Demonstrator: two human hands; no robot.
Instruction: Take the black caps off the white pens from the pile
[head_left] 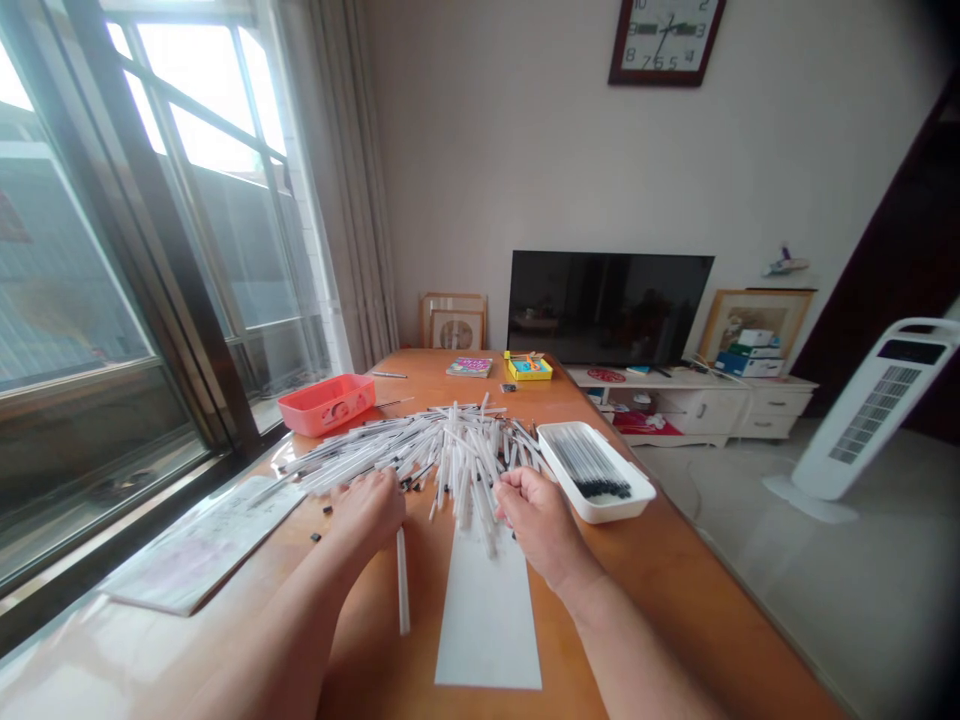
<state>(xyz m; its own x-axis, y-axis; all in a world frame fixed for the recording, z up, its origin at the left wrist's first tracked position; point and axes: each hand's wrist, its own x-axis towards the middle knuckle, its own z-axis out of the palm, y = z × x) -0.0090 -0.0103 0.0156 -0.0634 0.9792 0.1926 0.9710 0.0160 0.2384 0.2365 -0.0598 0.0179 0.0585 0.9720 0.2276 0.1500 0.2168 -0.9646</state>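
A wide heap of translucent white pen barrels (pixel 457 450), mixed with thin dark-tipped sticks, spreads over the wooden table. At its near left edge is my left hand (pixel 371 510), with fingers curled closed. One pen barrel (pixel 403 585) sticks out below that hand toward me and appears gripped in it. My right hand (pixel 534 512) is closed in a pinch at the heap's near right edge; what lies between its fingertips is too small to make out. Small black caps (pixel 316 537) lie loose left of my left hand. Under the heap's front runs a white paper strip (pixel 487 630).
Right of the heap stands a white tray (pixel 636 500) holding a row of black-ended pens. A red basket (pixel 326 405) sits at the left, near the window. A booklet (pixel 202 550) lies at the left edge; a yellow box (pixel 529 368) is at the far end.
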